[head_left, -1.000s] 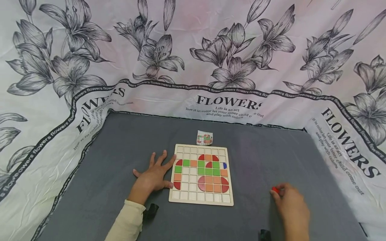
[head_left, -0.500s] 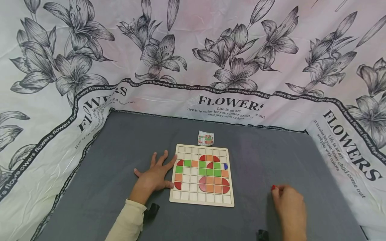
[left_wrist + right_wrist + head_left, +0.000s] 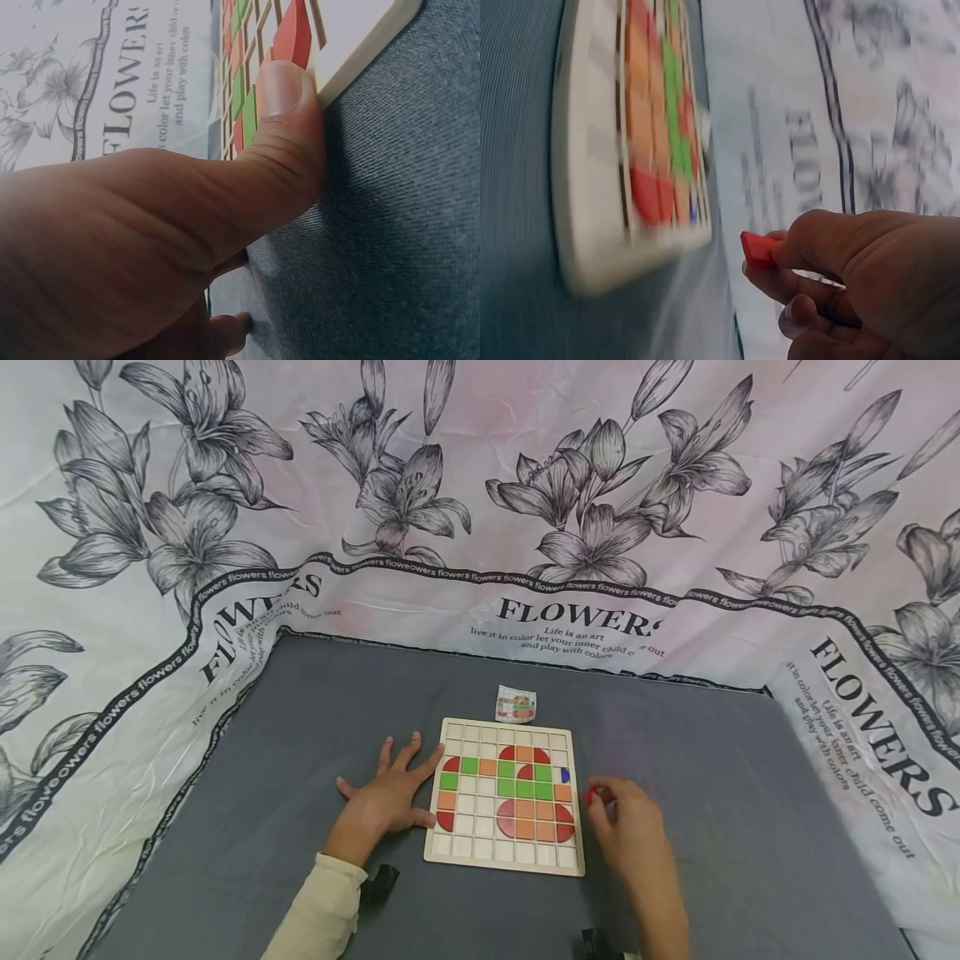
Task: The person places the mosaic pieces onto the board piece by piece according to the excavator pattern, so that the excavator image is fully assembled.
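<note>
My left hand (image 3: 384, 797) spreads its fingers beside the left edge of a wooden grid board (image 3: 504, 867), thumb and a fingertip touching the rim. In the left wrist view, the thumb (image 3: 281, 101) lies on that edge by a red rounded tile (image 3: 293, 34). Just off the board's right edge, my right hand (image 3: 630, 827) pinches a small red tile (image 3: 758, 249) between thumb and finger. Green square tiles (image 3: 525, 789), orange tiles (image 3: 545, 831), red quarter-round tiles (image 3: 445, 821) and one blue tile (image 3: 565, 775) sit in the grid.
A small printed card (image 3: 516, 704) with a coloured grid pattern lies just beyond the board. The dark grey table cover (image 3: 720, 760) extends around it. White flower-printed cloth (image 3: 420, 610) surrounds the back and sides.
My right hand has moved left with the red tile, from the table's right part to the board's right edge. The left hand stays in place. The head view has shifted slightly.
</note>
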The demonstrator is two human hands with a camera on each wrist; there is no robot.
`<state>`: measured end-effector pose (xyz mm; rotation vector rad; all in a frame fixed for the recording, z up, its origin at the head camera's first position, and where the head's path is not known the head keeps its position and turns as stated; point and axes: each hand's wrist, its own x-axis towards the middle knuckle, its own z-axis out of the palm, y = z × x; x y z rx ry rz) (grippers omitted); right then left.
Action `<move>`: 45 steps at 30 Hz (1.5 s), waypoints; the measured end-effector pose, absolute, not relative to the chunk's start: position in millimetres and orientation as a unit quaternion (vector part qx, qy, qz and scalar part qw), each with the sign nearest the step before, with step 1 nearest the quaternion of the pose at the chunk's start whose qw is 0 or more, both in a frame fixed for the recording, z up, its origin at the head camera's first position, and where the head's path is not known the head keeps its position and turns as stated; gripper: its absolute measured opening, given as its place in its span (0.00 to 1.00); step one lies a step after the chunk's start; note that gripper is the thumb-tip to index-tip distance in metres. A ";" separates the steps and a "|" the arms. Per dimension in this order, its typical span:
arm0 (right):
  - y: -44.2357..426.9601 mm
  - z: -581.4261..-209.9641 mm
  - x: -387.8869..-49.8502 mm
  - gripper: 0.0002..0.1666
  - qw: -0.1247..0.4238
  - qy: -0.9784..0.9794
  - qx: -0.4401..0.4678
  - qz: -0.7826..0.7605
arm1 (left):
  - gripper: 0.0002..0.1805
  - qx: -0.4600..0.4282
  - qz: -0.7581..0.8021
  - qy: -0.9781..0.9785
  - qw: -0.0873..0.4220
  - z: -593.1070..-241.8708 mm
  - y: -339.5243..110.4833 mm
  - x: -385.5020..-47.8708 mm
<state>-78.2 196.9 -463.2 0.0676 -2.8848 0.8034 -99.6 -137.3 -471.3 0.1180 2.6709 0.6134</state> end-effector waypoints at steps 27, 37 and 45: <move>75.3 -485.7 -72.7 0.08 -0.020 -0.928 0.184 0.325 | 0.58 0.042 0.220 0.954 0.199 -472.4 -136.3 -100.0; 71.3 -487.9 -74.2 0.08 -0.041 -0.933 0.170 0.315 | 0.58 0.043 0.216 0.955 0.200 -473.2 -136.7 -100.6; 70.8 -491.6 -72.8 0.09 -0.012 -0.949 0.167 0.267 | 0.58 0.040 0.217 0.954 0.201 -472.9 -137.4 -100.4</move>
